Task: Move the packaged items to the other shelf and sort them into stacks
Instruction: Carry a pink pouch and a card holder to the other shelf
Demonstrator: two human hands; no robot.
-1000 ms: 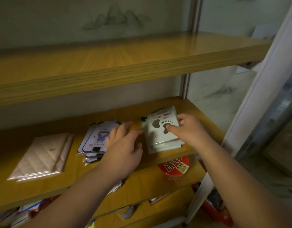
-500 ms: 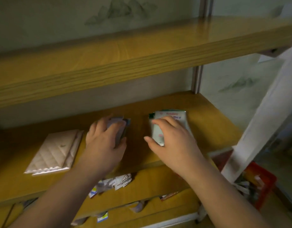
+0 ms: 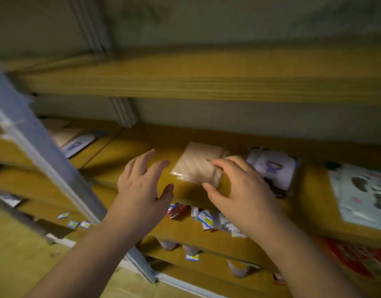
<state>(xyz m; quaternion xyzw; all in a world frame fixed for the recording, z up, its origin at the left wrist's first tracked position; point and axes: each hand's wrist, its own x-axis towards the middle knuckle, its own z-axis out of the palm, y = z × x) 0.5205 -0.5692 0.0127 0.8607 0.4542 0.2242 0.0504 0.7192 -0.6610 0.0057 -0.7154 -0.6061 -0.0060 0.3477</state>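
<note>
Squaring the quilted pack (image 3: pixel 198 166) on the middle shelf (image 3: pixel 314 175): the right hand (image 3: pixel 239 190) rests its fingertips on the pack's right edge, thumb splayed and not clenched; the left hand (image 3: pixel 142 181) hovers just left of it, fingers spread, holding nothing. The purple-print stack (image 3: pixel 275 166) lies just right of the pack, the footprint stack (image 3: pixel 365 190) farther right. Next move, by judgement: press the pack's edges flush. Wooden shelving stands against a pale wall; small packets (image 3: pixel 206 218) clutter the lower shelf; the frame is motion-blurred.
</note>
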